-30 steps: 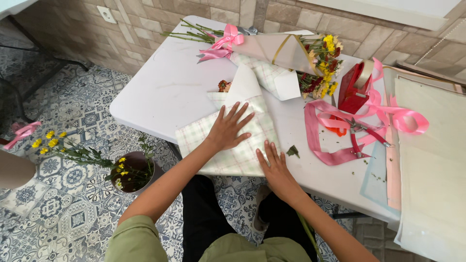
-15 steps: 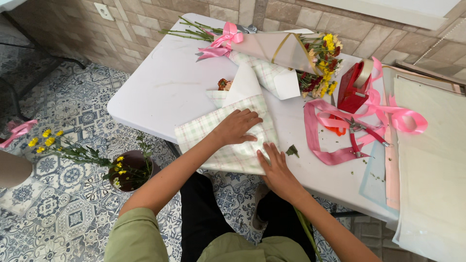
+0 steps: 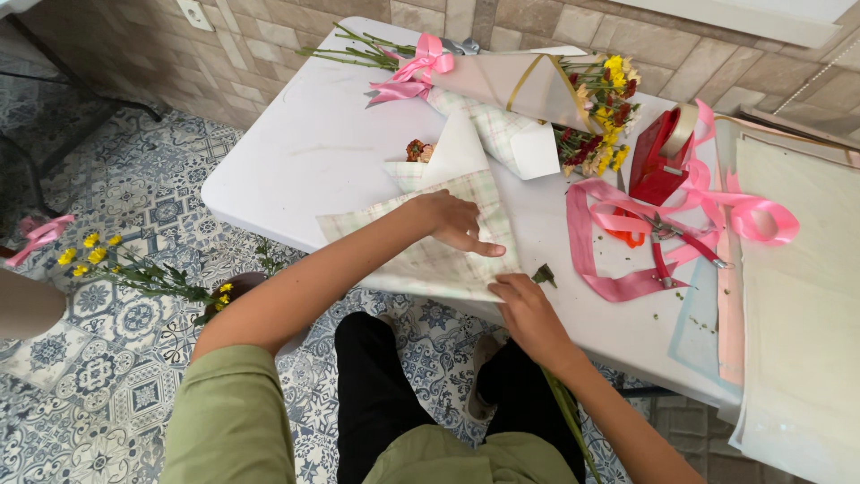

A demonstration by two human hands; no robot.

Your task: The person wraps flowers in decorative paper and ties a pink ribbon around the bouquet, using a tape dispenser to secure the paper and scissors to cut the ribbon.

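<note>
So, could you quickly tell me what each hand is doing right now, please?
Left hand: open, pressing on checked wrapping paper.
Right hand: grip on the paper's corner.

We see the scene in soft, even daylight, bright without harsh glare, so the white table (image 3: 305, 152) reads pale and slightly washed while shadows under the left hand (image 3: 457, 224) and right hand (image 3: 524, 309) stay faint. The darkest area we find is the tiled floor (image 3: 116, 358) beneath the table's near edge. We notice wide-angle bending towards the far corners, and focus stays fairly sharp throughout, softening slightly at the near sleeve (image 3: 233, 421).
</note>
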